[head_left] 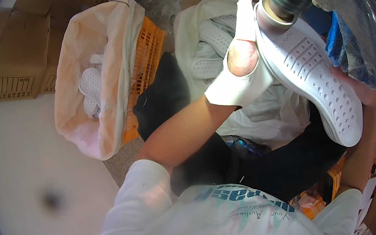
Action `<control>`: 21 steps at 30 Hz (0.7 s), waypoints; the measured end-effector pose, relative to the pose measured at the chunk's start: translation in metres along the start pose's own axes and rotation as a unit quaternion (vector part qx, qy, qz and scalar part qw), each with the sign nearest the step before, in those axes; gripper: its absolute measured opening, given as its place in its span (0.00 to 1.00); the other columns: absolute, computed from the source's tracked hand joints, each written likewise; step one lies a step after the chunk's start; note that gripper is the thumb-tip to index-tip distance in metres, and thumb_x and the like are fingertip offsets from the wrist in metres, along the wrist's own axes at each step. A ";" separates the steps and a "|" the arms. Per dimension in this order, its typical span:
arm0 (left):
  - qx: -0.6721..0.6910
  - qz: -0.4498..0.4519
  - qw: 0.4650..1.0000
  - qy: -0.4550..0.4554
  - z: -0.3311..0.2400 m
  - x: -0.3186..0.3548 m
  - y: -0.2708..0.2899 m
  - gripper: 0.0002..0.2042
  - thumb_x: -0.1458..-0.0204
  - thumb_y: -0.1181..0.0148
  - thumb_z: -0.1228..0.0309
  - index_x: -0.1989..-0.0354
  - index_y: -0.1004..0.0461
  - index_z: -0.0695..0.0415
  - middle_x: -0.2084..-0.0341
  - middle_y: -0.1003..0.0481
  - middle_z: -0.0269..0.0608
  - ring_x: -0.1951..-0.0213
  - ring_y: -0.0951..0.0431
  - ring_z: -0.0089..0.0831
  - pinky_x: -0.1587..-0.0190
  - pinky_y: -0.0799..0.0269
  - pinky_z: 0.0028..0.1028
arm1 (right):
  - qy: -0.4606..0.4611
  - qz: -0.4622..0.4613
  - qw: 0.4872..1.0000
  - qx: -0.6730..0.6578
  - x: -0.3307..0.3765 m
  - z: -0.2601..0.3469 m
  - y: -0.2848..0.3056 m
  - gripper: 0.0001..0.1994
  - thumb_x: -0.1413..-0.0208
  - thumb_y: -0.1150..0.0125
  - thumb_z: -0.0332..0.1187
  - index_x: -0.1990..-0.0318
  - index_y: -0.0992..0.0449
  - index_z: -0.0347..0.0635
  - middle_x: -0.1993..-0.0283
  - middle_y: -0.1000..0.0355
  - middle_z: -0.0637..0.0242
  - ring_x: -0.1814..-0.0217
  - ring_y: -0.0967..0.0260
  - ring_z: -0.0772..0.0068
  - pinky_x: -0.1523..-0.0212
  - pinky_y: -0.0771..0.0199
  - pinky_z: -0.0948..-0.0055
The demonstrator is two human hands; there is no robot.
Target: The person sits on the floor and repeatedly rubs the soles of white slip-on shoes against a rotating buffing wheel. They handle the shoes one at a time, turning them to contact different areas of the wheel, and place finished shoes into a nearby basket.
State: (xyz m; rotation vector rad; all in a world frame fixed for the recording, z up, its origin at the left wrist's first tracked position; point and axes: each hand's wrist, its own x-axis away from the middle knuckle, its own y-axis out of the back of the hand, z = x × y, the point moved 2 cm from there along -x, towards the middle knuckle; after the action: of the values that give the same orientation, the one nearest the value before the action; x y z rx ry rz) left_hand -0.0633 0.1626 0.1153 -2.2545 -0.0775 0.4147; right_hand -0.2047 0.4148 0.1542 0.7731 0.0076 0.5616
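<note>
A white shoe sole [308, 69] with round dimples and ridges is held up at the right, tilted with its wider end upward. My left hand [243, 61], in a white glove with a hole in it, grips the sole's upper left edge. My right hand [362, 90] holds the sole's right side from behind, and most of its fingers are hidden. A ribbed grey cylindrical machine part with a pale metal rim [281, 6] meets the sole's upper end. Whether it touches the sole I cannot tell.
An orange crate [147, 51] lined with pale cloth holds several white soles [91, 85]. Between my knees is a white-lined container with more soles [207, 66]. Cardboard boxes [13, 50] stand at the back left. Clear plastic sheeting and blue cloth [341, 48] hang at the right.
</note>
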 end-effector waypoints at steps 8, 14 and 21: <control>0.115 -0.007 0.993 -0.014 -0.008 -0.004 -0.007 0.32 0.37 0.62 0.42 0.40 0.38 0.60 0.48 0.29 0.48 0.47 0.27 0.39 0.43 0.30 0.40 | -0.050 0.002 0.945 -0.322 0.044 0.041 -0.057 0.23 0.49 0.37 0.34 0.51 0.28 0.22 0.60 0.24 0.55 0.64 0.25 0.74 0.61 0.28 0.77; 0.310 0.014 0.951 -0.008 0.006 -0.001 0.003 0.19 0.34 0.57 0.64 0.40 0.37 0.61 0.46 0.30 0.47 0.47 0.28 0.37 0.40 0.32 0.38 | -0.106 0.019 0.847 -0.521 0.046 0.042 -0.077 0.18 0.52 0.37 0.23 0.52 0.25 0.26 0.61 0.22 0.55 0.66 0.22 0.68 0.64 0.24 0.73; 0.145 -0.049 0.983 -0.101 0.017 -0.005 0.020 0.19 0.38 0.53 0.71 0.39 0.39 0.61 0.47 0.30 0.46 0.48 0.27 0.36 0.42 0.31 0.36 | -0.065 -0.016 0.870 -0.488 -0.004 0.024 -0.118 0.16 0.49 0.36 0.28 0.52 0.23 0.30 0.53 0.23 0.55 0.53 0.25 0.65 0.54 0.25 0.72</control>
State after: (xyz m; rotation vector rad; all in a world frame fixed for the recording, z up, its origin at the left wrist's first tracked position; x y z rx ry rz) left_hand -0.0751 0.1611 0.0917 -1.9090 -0.2191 0.5639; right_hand -0.1463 0.3288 0.0927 -0.1873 -0.3658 0.4020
